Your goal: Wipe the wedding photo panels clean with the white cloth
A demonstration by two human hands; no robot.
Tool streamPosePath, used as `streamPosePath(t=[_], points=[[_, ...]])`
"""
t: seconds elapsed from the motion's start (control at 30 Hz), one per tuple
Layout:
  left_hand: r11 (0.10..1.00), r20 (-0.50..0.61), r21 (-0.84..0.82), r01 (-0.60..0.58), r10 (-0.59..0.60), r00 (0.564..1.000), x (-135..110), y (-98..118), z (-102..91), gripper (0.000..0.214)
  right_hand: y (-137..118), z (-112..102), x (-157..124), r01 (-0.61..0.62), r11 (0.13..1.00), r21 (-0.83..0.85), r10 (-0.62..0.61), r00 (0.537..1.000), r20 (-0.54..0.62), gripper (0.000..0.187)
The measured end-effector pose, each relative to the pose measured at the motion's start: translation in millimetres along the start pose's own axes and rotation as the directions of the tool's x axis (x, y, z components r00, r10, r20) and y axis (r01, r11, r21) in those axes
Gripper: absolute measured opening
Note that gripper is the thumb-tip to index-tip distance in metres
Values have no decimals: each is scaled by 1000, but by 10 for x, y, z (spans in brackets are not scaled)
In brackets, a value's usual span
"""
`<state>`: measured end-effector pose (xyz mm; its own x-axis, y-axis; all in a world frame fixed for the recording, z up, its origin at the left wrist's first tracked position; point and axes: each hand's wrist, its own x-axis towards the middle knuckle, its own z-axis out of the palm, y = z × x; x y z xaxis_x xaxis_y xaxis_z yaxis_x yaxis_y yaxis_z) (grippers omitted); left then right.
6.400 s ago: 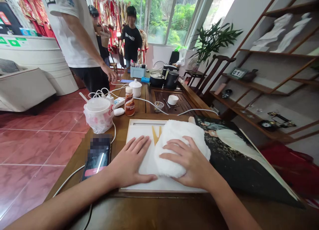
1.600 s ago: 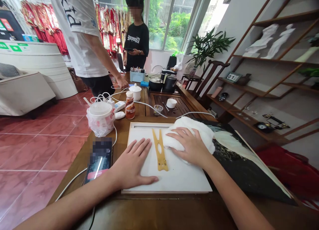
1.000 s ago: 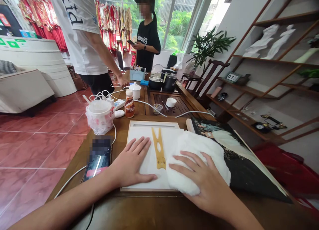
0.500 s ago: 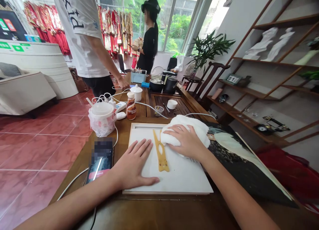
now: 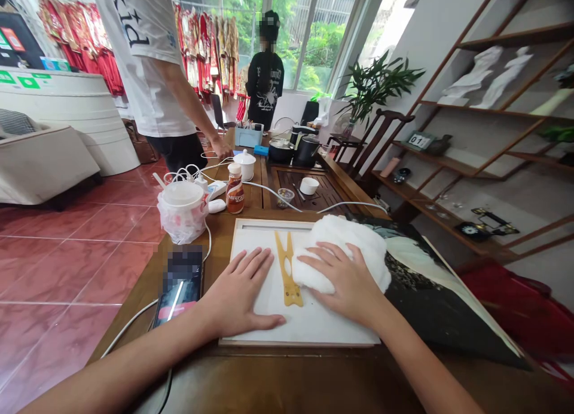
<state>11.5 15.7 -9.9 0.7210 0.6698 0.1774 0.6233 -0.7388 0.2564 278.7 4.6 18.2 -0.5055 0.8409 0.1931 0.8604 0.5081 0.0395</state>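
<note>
My left hand (image 5: 240, 291) lies flat on the left side of a white framed board (image 5: 264, 336), fingers stretched and thumb out to the right. My right hand (image 5: 343, 279) is curved over a bunched white towel (image 5: 341, 235) and holds it against the board's right side. Between both hands rests a flat, yellowish forked piece (image 5: 292, 294), its two prongs pointing away from me and its broader end with small holes nearer to me. The towel's left edge is close beside it. The palm side of my right hand is hidden.
Left of the board are a phone (image 5: 182, 291) with a cable and a plastic-wrapped tub (image 5: 182, 208). Beyond stand a Nescafé bottle (image 5: 235, 190), a lidded white cup (image 5: 244, 165) and a tea tray (image 5: 291, 178). A dark picture panel (image 5: 434, 306) lies right. Two people stand farther back.
My right hand and the towel have moved toward me and slightly right, uncovering the forked piece's right prong. My left hand stays put. The far person in black has turned around.
</note>
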Motion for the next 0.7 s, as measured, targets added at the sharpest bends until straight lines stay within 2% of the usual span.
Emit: streamPosePath(t=[0.2,0.33,0.47,0.7], points=[[1000,-10,-5,-1,1,1000,6,7,-12,100,-226,-75,-498,50,999,-19,-48,996,73,55],[1000,3,-4,2,-2,1000,5,9,-23,100,-261,-111,-670,77,997,-7,-76,992,103,64],[1000,8,2,-2,2,1000,3,4,-17,101,-197,-144,-639,56,998,31,-58,994,90,73],[1000,-3,-5,-8,8,1000,2,-10,-1,100,-42,-160,-291,5,995,102,1,998,-55,51]])
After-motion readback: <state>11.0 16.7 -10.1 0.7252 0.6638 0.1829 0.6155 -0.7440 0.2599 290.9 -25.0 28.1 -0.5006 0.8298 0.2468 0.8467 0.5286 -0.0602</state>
